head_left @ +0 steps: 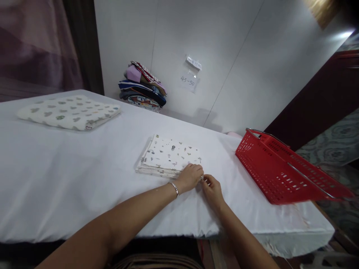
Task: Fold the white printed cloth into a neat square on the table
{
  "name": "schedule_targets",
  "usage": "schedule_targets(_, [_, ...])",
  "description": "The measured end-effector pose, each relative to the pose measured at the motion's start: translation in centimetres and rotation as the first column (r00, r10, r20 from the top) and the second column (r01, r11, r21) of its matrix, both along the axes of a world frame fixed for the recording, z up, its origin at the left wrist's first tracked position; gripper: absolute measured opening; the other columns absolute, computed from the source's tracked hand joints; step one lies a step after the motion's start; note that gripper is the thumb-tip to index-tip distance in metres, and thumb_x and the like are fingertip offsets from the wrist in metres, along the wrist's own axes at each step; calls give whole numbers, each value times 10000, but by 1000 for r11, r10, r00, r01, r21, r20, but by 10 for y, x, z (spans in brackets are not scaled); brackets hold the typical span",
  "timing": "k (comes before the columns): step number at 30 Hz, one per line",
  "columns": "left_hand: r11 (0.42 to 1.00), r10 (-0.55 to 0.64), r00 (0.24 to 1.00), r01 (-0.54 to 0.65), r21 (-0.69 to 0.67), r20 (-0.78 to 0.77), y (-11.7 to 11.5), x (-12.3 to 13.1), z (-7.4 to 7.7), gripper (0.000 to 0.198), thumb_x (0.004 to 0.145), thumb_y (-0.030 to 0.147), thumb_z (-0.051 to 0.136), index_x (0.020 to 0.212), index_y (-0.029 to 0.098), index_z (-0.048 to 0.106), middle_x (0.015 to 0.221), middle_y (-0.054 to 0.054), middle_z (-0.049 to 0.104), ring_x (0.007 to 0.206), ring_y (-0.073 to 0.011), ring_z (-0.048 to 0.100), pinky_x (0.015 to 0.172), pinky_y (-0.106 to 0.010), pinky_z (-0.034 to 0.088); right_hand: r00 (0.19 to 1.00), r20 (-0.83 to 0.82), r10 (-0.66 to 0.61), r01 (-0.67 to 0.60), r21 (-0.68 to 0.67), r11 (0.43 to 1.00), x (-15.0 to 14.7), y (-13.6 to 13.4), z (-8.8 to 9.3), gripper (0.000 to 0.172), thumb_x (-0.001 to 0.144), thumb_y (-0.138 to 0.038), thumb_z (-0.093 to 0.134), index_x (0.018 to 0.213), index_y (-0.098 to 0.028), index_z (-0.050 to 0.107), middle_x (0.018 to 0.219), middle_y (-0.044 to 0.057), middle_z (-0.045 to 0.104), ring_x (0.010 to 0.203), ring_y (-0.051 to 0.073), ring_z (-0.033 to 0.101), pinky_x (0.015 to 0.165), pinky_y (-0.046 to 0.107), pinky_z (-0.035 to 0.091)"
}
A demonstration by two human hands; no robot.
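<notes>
Sitting on white-sheeted table (70, 172): folded cloth (171, 155), red basket (283, 172) rt, wall (224, 45) behind.

Left hand (191, 176) and right hand (212, 188) meet, fingers curled.

White table (70, 175), patterned cloth stack (168, 155), spotted folded cloth (68, 112), red basket (283, 172)

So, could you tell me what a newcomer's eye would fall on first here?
Probably the bright red plastic basket at the right end of the white-covered table. Next comes the stack of folded printed cloths mid-table, where the left hand and right hand meet at its near right corner. A pile of colourful fabrics sits against the back wall.
</notes>
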State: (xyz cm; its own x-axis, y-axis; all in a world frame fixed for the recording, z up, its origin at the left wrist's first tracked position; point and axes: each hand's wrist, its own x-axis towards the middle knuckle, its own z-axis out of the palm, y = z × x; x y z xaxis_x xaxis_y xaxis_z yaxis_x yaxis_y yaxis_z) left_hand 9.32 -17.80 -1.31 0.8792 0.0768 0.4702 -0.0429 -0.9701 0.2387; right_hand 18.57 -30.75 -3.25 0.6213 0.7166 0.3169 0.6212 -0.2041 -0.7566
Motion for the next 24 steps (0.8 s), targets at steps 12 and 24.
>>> schedule_targets(12, [1000, 17, 999, -17, -2, -32, -2, 0, 0, 126, 819, 104, 450, 916, 173, 491, 884, -39, 594, 884, -197, 542, 766, -334, 367, 970, 229, 81, -65, -78, 995, 0, -3, 9, 211, 835, -294, 435, 890, -198, 615, 828, 36, 582, 683, 139, 525, 629, 255, 411])
schedule_targets(24, [993, 8, 999, -3, 115, -43, 17, -21, 3, 104, 839, 135, 458, 804, 176, 547, 859, -38, 582, 827, -172, 532, 691, -297, 382, 906, 408, 111, -11, -238, 971, 0, -4, 12, 192, 871, -266, 396, 882, -207, 578, 830, 18, 560, 684, 126, 525, 621, 233, 401])
